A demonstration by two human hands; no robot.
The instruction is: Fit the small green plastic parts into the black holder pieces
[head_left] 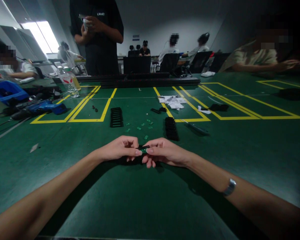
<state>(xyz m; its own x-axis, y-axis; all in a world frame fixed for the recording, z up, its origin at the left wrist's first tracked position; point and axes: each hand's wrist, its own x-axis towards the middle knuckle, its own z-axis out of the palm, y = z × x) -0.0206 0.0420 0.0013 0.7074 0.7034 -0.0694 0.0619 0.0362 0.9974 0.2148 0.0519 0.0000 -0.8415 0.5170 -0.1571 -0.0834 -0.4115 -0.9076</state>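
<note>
A small green circuit board (pixel 144 151) shows between my two thumbs, against a slim black part (pixel 143 147). My left hand (pixel 120 147) pinches one end of these pieces, thumb in front and fingers curled behind. From the other side, my right hand (pixel 167 152) grips them with thumb and forefinger, its lower fingers bent beneath. The fingertips hide most of the black part, so how it meets the board cannot be made out. Just beyond the hands, several loose green circuit boards (pixel 139 128) lie scattered on the green table (pixel 145 203).
Black slotted pieces lie at left (pixel 116 117) and right (pixel 171 128). A screwdriver-like tool (pixel 196 128), white papers (pixel 173 101) and small black parts (pixel 158 110) lie beyond. Far left are a blue power tool (pixel 43 108), a blue bin (pixel 7 91) and bottles (pixel 69 81). Other people surround the table.
</note>
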